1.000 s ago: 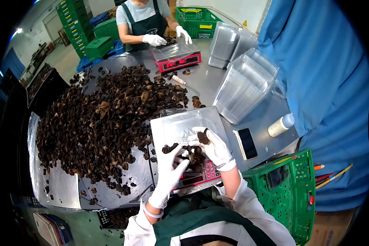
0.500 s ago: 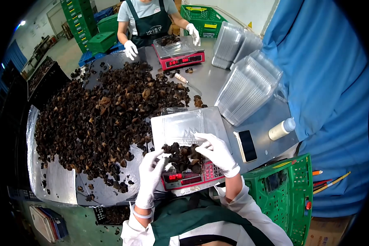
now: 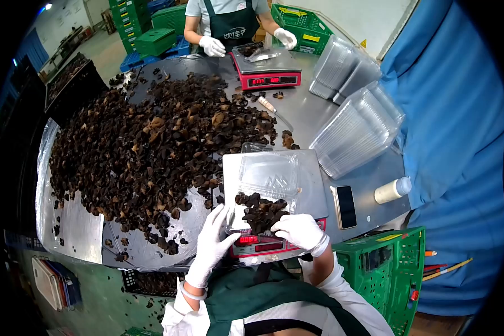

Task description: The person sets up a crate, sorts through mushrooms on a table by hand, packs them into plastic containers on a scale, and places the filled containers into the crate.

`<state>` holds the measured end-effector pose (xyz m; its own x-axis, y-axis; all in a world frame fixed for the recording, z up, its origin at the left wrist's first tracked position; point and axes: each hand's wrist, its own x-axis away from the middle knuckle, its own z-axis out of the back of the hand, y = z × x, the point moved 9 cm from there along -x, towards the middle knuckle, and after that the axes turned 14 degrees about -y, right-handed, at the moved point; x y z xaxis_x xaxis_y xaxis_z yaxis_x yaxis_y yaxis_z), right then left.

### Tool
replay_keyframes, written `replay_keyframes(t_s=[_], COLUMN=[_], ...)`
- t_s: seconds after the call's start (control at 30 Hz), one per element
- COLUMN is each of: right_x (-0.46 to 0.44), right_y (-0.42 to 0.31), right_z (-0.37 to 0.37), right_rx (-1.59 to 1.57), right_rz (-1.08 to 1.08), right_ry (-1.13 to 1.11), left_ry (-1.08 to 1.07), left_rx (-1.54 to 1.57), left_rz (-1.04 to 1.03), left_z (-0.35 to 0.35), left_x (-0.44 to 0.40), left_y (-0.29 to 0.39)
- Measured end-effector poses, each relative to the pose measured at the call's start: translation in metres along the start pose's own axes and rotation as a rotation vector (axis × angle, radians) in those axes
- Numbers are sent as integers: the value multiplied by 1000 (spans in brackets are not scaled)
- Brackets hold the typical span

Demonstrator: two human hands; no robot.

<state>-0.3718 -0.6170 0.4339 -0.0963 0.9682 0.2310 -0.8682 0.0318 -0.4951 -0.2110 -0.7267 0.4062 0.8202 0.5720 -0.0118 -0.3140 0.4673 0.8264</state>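
Dried black fungus (image 3: 261, 213) lies heaped in the near half of a clear plastic clamshell box (image 3: 269, 173), whose lid is folded back. The box rests on the pan of a red digital scale (image 3: 325, 193) with lit red digits. At the box's left front corner, my gloved left hand (image 3: 211, 243) is open, thumb and fingers apart, beside the display. My gloved right hand (image 3: 301, 232) is closed at the right edge of the heap, fingertips pinched together. Whether they hold the box rim or a piece of fungus is hidden.
A large pile of black fungus (image 3: 151, 145) covers the left of the metal table. Stacked clear boxes (image 3: 355, 131), a phone (image 3: 346, 207), a bottle (image 3: 392, 190) and a green crate (image 3: 386, 269) are at right. Opposite, a gloved co-worker stands at another scale (image 3: 267, 78).
My left hand has drawn slightly away from the heap. My right hand has moved from above its right side to its near right edge and closed. The view has shifted.
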Motion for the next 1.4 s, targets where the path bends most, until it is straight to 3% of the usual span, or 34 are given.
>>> replay_keyframes(t_s=[0.23,0.3,0.5,0.57,0.63,0.7,0.77,0.83,0.97,1.07,1.23,1.33,1.4], right_x=[-10,-9,-2,9,14,16,16,12,11,7,-11,-27,-35], right_y=[6,6,19,36,33,44,44,37,10,-11,-18,-53,-66], right_z=[4,21,30,32,34,14,8,-1,-1,-2,-24,-19,-22], right_rx=[174,229,99,-336,-447,-1131,-1228,-1545,-1422,-1384,-1468,-1233,-934], right_rz=[-223,-242,-183,-228,-190,-189,-138,-27,0,-24,26,12,-19], right_ry=[-5,244,356,397,410,390,374,396,375,374,429,347,278], left_ry=[-17,-34,2,53,123,51,-41,-91,-179,-324,-345,-355,-229], left_rx=[9,-15,-175,-235,-207,-61,183,331,531,898,939,963,782], left_rz=[-42,-38,-69,-72,-98,-118,-10,-49,21,175,202,181,91], left_z=[-6,-7,3,10,17,10,-5,-17,-36,-60,-45,-45,-16], left_x=[-8,-10,-9,-4,0,1,0,-3,-7,-1,9,20,22], left_y=[1,1,12,22,35,43,41,49,49,32,34,7,3])
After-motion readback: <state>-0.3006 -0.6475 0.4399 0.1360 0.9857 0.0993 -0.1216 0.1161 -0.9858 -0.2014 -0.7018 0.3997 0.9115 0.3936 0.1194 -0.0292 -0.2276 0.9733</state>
